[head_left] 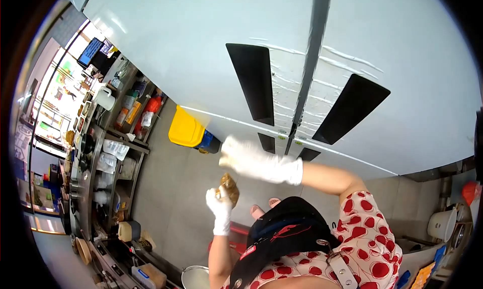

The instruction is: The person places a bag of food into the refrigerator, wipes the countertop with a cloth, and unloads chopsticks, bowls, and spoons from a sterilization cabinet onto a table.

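My left hand [220, 204], in a white glove, is closed around a glossy brown lump [229, 189] that sticks out above the fingers. What kind of thing this lump is, I cannot make out. Above and to the right of it, my right hand [249, 160] reaches across in front of the body, also in a white glove. Motion blurs its fingers, so neither their pose nor anything in them is plain. Both hands are in front of tall white cabinet doors [201, 52] with black handles.
A yellow bin [185, 128] stands on the grey floor by the cabinet. Along the left runs a metal shelf unit [136, 148] with packages and a white jug [104, 98]. A metal pot [196, 277] is at the bottom; a white bucket [442, 223] stands at the right.
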`<action>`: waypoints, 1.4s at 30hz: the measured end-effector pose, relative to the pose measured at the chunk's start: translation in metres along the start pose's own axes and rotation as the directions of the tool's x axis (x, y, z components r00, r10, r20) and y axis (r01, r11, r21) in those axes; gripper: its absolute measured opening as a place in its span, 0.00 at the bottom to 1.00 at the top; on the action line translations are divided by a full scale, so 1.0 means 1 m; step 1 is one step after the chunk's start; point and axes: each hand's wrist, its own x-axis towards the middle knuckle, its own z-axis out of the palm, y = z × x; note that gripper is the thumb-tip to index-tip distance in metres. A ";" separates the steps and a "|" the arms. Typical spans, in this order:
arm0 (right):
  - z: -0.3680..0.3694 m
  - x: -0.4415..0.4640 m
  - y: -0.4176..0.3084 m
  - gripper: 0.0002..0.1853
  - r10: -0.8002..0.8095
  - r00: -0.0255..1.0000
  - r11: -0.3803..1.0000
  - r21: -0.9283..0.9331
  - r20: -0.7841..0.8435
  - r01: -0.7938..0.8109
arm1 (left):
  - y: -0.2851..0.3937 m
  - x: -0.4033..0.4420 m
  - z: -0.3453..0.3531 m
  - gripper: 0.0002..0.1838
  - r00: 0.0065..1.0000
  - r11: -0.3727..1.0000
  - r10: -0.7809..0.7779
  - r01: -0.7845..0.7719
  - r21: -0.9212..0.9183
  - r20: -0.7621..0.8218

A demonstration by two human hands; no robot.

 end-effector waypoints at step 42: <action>0.045 -0.022 -0.085 0.07 -0.824 0.564 0.533 0.261 -0.054 0.805 | 0.040 -0.041 0.007 0.09 0.968 0.956 0.236 -0.248 0.157 0.088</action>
